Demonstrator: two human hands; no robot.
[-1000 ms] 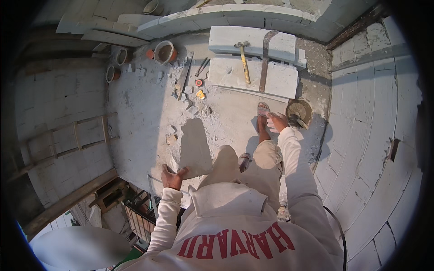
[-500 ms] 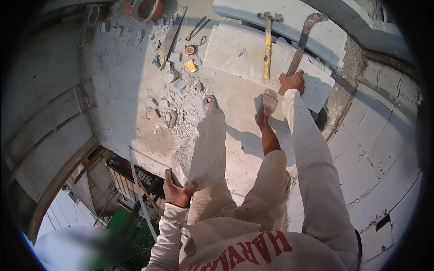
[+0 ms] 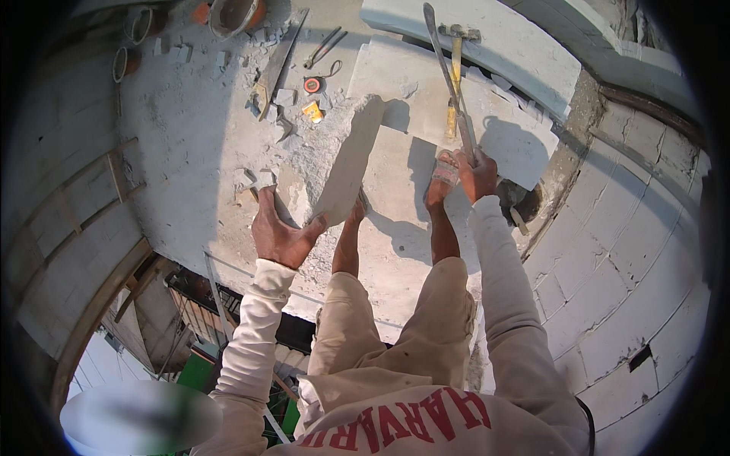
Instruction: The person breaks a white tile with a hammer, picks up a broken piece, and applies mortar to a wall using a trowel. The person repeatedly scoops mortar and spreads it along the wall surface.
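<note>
My left hand (image 3: 283,234) is closed on the near end of a long pale concrete block (image 3: 346,163) with one rough, chipped side. The block is tilted in front of my left leg and hides most of that foot. In my right hand (image 3: 477,176) is a machete (image 3: 445,68), gripped by its handle, its blade pointing away from me and seen nearly edge-on. The blade crosses in front of a yellow-handled hammer (image 3: 455,83), which lies on pale slabs. My right foot, in a sandal (image 3: 445,169), is just left of my right hand.
A handsaw (image 3: 283,68), pincers (image 3: 325,47), a red tape measure (image 3: 312,85) and a small yellow packet (image 3: 312,112) lie among rubble left of the block. Buckets (image 3: 234,17) stand at the far left. A block wall (image 3: 608,273) rises on my right; a drop shows at lower left.
My left hand has moved the block forward, away from my lap. My right hand has come slightly nearer, and the machete has swung left and turned from flat to edge-on.
</note>
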